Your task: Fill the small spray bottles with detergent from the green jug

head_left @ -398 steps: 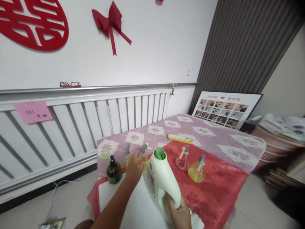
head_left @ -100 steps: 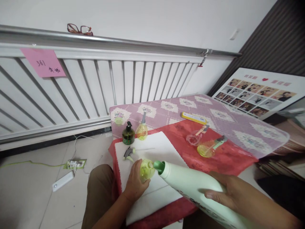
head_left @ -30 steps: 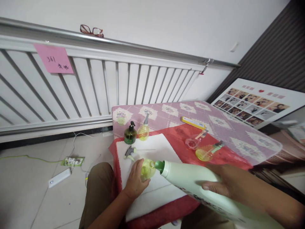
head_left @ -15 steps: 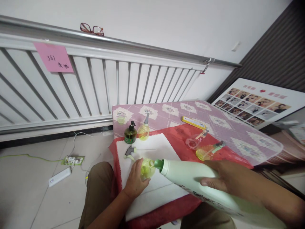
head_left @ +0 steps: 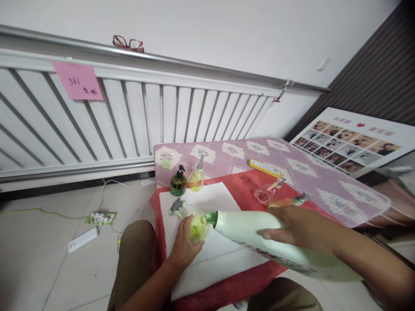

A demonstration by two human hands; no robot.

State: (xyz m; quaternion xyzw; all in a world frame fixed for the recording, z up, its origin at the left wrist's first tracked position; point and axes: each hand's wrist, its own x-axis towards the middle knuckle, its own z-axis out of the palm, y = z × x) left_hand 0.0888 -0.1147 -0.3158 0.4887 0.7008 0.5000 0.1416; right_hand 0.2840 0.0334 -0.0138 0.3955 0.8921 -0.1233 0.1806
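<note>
My left hand [head_left: 184, 239] is wrapped round a small clear yellow-green spray bottle [head_left: 199, 230] with its top off, on a white cloth [head_left: 223, 263]. My right hand [head_left: 288, 229] grips a big pale green jug-like bottle [head_left: 246, 222], tipped nearly level. Its green spout [head_left: 212, 219] is right at the small bottle's mouth; I cannot make out any liquid flowing between them. Behind my left hand lies a loose grey trigger spray head [head_left: 177, 207]. Beyond the jug, a yellow spray bottle [head_left: 282, 201] lies partly hidden.
A dark green pump bottle [head_left: 178, 182] and a yellow spray bottle [head_left: 196, 178] stand at the back left. A pinkish clear bottle [head_left: 264, 194] and a yellow box [head_left: 265, 168] lie farther right. A white radiator [head_left: 181, 112] runs behind the table.
The big green bottle has come up closer to level and shifted left, its spout now at the small bottle's mouth. My left hand keeps its hold.
</note>
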